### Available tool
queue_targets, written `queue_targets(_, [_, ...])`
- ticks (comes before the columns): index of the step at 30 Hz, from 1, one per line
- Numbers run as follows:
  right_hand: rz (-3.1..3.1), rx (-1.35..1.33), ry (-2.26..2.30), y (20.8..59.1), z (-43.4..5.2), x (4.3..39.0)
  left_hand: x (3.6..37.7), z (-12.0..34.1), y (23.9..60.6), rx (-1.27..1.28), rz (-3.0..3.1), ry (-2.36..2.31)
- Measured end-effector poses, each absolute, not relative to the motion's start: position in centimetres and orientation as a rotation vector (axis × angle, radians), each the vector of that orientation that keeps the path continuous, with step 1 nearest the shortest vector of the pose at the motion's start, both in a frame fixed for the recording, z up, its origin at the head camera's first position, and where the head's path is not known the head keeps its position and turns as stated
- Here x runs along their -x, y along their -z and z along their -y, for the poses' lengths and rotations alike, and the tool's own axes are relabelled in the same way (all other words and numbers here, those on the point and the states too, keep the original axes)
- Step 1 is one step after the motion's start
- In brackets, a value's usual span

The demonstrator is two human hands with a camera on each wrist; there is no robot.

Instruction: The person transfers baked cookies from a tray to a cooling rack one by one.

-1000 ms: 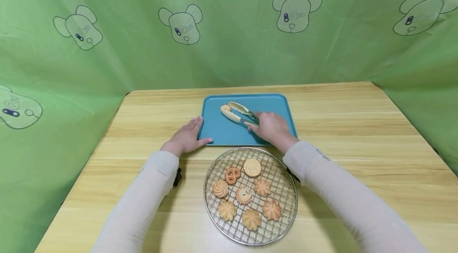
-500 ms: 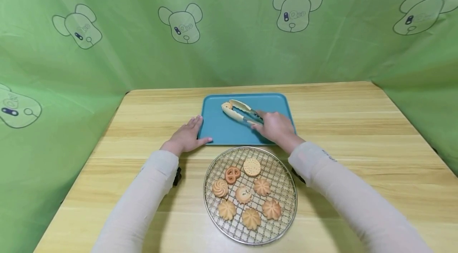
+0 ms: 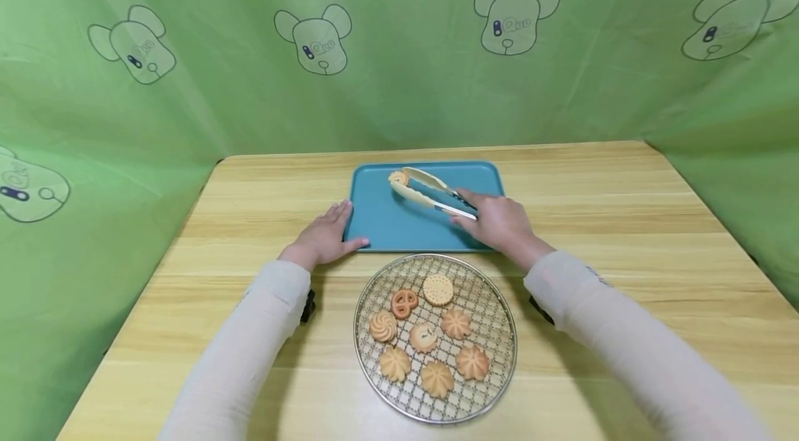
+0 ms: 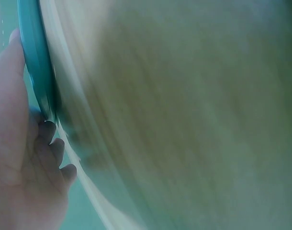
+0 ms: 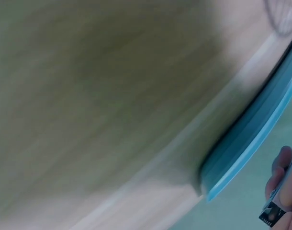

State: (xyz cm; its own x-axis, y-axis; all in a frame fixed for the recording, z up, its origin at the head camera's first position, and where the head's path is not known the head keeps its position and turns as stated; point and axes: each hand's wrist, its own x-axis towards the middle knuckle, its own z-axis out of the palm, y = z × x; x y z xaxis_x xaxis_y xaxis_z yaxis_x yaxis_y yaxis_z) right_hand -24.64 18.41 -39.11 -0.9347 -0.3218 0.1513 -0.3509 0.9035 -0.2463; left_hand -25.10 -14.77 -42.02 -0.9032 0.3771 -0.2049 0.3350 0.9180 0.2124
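My right hand [image 3: 499,222] grips tongs [image 3: 414,195] with pale scalloped tips and metal arms. The tips reach left over the far part of a blue rectangular tray [image 3: 387,222], with a small ring-like cookie [image 3: 397,178] between them. In the right wrist view, the fingers wrap the tongs' handle end [image 5: 273,213] beside the tray's rim [image 5: 246,139]. At the tray's left side lies my left hand [image 3: 321,240], fingers extended along the edge and thumb over the front corner. Seen from the left wrist, that hand [image 4: 14,134] touches the tray's rim [image 4: 37,48].
In front of the tray, a round wire rack [image 3: 515,344] bears several cookies, among them a pretzel-shaped one [image 3: 404,303] and a round dotted one [image 3: 438,289]. Both stand on a wooden table [image 3: 630,219]. A green curtain [image 3: 412,108] hangs behind and at the sides.
My right hand has moved to the right and the tongs with it. The cookie between the tips has shifted slightly back and right. My left hand has stayed in place.
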Motion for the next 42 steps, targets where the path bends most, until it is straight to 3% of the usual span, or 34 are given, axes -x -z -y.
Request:
queue_targets(22, [2.667,-0.89,-0.497,40.1,-23.1,22.7,24.9,14.7,41.9,-0.533,-2.847,-0.246])
queue_targets(42, [2.628,-1.028,-0.514,39.9,-25.9,20.7,24.8,14.7,41.8,-0.534,-2.841,-0.245])
